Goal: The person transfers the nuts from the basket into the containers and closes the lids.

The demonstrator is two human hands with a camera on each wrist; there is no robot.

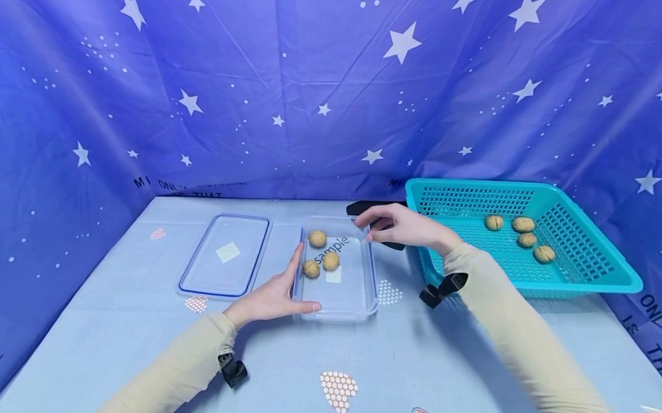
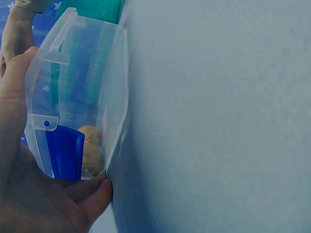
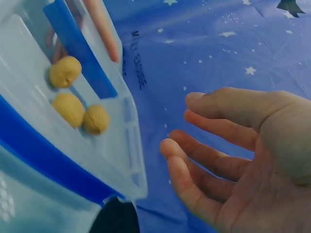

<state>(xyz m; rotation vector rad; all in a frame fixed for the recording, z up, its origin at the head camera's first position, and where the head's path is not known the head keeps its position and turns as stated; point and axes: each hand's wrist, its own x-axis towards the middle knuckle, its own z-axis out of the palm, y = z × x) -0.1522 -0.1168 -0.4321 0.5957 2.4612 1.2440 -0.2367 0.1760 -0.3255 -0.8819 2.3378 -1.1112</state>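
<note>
A clear plastic food container stands lidless on the table, with three walnuts toward its left side. My left hand grips its near left corner, thumb along the front and fingers along the left wall. In the left wrist view, the container's blue side clip hangs down close to the palm. Above the far right corner is my right hand, its fingers loosely bent and nothing between them. The right wrist view shows that hand apart from the container and its walnuts.
A clear lid with a blue seal lies to the left. At the right, a turquoise basket holds several walnuts. A black object, partly hidden, lies behind the right hand. Star-printed blue cloth hangs behind the table.
</note>
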